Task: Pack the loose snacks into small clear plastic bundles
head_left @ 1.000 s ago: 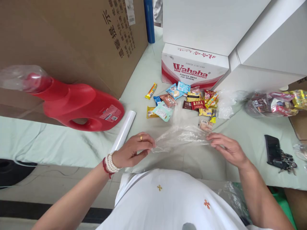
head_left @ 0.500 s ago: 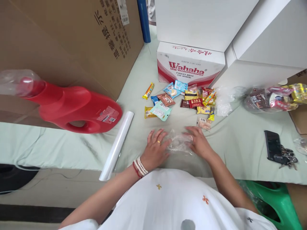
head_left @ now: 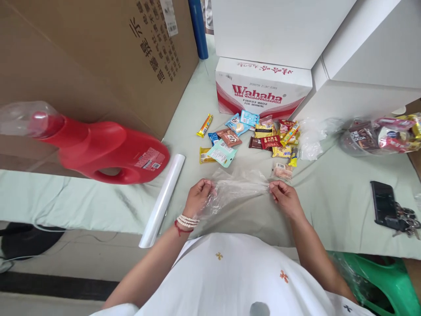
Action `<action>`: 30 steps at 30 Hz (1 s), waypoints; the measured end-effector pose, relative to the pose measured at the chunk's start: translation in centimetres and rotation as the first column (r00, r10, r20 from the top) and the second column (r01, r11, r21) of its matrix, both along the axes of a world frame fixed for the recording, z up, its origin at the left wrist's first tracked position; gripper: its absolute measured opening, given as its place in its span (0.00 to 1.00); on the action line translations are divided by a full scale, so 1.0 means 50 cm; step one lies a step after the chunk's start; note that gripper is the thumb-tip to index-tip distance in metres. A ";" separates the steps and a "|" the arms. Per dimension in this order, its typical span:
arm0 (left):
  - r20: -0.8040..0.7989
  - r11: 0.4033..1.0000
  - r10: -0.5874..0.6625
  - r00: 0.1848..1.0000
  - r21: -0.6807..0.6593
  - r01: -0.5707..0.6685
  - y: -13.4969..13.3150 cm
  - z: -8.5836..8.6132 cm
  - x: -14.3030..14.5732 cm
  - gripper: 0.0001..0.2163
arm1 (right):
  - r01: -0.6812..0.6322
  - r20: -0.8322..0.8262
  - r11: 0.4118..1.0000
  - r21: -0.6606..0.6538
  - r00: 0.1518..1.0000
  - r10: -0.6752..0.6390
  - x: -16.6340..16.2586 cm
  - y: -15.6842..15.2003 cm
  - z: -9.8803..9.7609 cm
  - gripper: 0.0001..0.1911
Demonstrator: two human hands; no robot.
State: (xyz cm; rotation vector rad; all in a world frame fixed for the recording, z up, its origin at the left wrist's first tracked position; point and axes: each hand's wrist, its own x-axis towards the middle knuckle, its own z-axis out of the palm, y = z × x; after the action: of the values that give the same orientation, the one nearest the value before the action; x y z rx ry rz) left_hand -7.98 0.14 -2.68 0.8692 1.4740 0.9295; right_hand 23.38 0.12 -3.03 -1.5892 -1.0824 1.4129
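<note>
A clear plastic bag (head_left: 238, 186) is stretched sideways between my two hands, just above the cloth-covered table. My left hand (head_left: 198, 197) is closed on its left end, fingertips pinched together. Its right end is pinched between the thumb and fingers of my right hand (head_left: 285, 198). Just beyond the bag lie several wrapped snacks, among them a pale green packet (head_left: 222, 152), a brown packet (head_left: 229, 137) and a red packet (head_left: 270, 141). A small pinkish packet (head_left: 282, 171) lies close to my right hand.
On the left are a red jug (head_left: 112, 151) and a white roll (head_left: 162, 199). A Wahaha carton (head_left: 263, 90) stands at the back. Crumpled clear bags (head_left: 311, 138), a snack-filled clear container (head_left: 353, 147), a phone (head_left: 383, 204) and keys (head_left: 408, 221) are on the right.
My hands have moved apart, from resting over the crumpled bag to pinching its two ends. The bag is now drawn out wider between them.
</note>
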 end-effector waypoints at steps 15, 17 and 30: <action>-0.849 0.626 -0.057 0.525 0.380 0.681 -0.057 -0.012 -0.013 0.09 | -0.628 0.754 0.714 0.310 0.620 0.218 -0.011 -0.012 0.069 0.20; -0.883 0.546 -0.204 0.423 0.256 0.798 -0.043 -0.009 -0.009 0.14 | -0.781 0.790 0.608 0.146 0.462 0.403 -0.027 -0.015 0.062 0.15; -0.871 0.487 -0.446 0.203 -0.046 0.872 -0.012 -0.023 -0.061 0.44 | -0.654 0.727 0.752 0.084 0.556 0.403 0.252 -0.077 0.119 0.14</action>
State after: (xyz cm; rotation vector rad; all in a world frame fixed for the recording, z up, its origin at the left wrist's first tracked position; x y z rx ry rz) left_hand -11.03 -0.45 -3.85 2.3794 1.2524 0.0688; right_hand 35.97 -3.71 2.91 -1.5863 -2.3018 0.8619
